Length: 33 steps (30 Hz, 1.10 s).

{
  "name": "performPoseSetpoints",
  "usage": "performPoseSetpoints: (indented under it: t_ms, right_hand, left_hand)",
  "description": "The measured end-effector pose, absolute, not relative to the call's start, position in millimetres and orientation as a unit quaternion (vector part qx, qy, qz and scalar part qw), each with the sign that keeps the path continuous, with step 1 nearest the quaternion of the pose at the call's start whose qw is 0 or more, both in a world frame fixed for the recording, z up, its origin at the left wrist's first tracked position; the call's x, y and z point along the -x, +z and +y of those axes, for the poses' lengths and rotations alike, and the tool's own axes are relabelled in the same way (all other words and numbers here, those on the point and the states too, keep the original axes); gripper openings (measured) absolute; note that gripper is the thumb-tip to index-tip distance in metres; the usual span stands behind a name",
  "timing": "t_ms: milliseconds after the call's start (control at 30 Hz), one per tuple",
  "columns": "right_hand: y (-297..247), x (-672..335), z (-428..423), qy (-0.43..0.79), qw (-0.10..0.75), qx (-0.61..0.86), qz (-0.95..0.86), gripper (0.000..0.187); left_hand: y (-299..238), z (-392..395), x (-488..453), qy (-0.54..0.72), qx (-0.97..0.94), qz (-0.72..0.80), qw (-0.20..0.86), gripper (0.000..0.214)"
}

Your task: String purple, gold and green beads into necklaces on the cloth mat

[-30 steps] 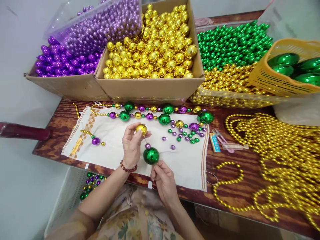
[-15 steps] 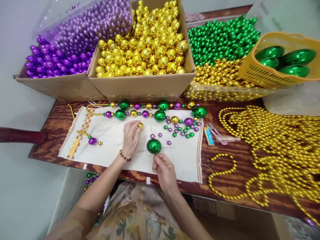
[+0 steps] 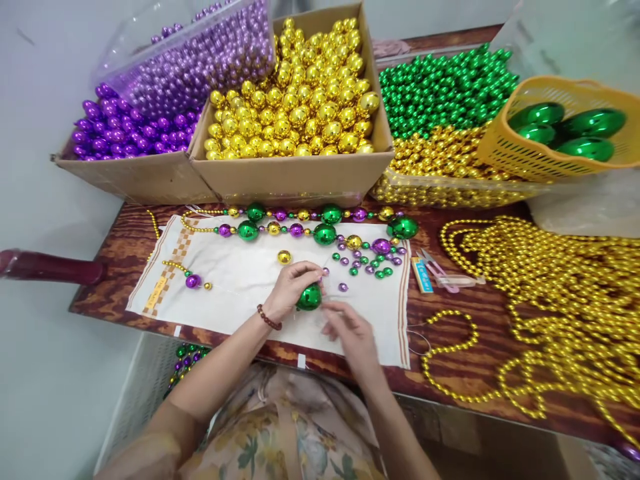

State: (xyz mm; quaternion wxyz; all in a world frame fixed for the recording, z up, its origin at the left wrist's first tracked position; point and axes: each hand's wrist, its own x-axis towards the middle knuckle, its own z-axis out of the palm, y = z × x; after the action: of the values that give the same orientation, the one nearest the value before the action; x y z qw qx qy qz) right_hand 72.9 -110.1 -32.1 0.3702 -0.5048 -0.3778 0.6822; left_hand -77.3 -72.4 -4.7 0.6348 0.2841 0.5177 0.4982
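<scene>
My left hand, with a beaded bracelet at the wrist, is closed about the top and left side of a large shiny green bead. A small light purple bead shows at its fingertips. Just right of the green bead is my right hand, its fingers loosely bent and apart, with nothing visible in them. On the white cloth beyond my left hand lies a single gold bead. Another small purple bead rests to the right. Any thread through the green bead is hard to make out.
A strung necklace lies along the cloth's far edge, near loose small beads. Boxes of purple beads and gold beads stand behind. Scissors and heaped gold bead strands are at right.
The gold bead has left my left hand and lies on the cloth. That hand has moved right onto the green bead, while my right hand has let go and drawn off rightward.
</scene>
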Motion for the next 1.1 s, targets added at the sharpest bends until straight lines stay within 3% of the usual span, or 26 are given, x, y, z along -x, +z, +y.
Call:
performPoseSetpoints:
  t_ms: [300, 533, 667, 800, 1100]
  right_hand:
    - [-8, -94, -62, 0.651, 0.542, 0.470, -0.247, 0.027]
    - [-4, -83, -75, 0.692, 0.483, 0.441, -0.307, 0.033]
    - [2, -110, -59, 0.648, 0.535, 0.471, -0.271, 0.045]
    - [8, -167, -44, 0.508, 0.618, 0.541, -0.259, 0.039]
    - [3, -222, -79, 0.357, 0.582, 0.630, -0.370, 0.046]
  left_hand:
    - [14, -65, 80, 0.284, -0.444, 0.460, 0.714, 0.015]
    - [24, -60, 95, 0.232, -0.510, 0.450, 0.695, 0.017]
    - [40, -59, 140, 0.149, -0.663, 0.481, 0.553, 0.017]
    - [59, -63, 203, 0.073, -0.745, 0.551, 0.368, 0.019]
    - [47, -88, 265, -0.089, -0.767, 0.593, 0.230, 0.026]
